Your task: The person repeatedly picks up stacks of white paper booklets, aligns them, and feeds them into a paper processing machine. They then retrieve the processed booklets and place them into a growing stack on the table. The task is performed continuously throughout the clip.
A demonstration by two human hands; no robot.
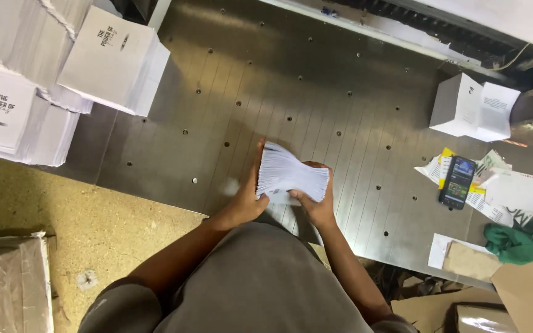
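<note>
— What have your hands got?

— My left hand (pixel 246 200) and right hand (pixel 317 206) are both clamped on a bundle of white sheets (pixel 290 174), one at each end, fingers curled round its edges. It fans upward just above the metal table (pixel 316 98), close in front of me.

— And around it?

— To my right lie a phone (pixel 457 182) on loose papers (pixel 495 185) and a green cloth (pixel 521 240). Farther off, a small white stack (pixel 473 108) at right; tall white printed stacks (pixel 44 68) at far left.

Even overhead light, soft glare on metal table (pixel 316 92), slight blur
</note>
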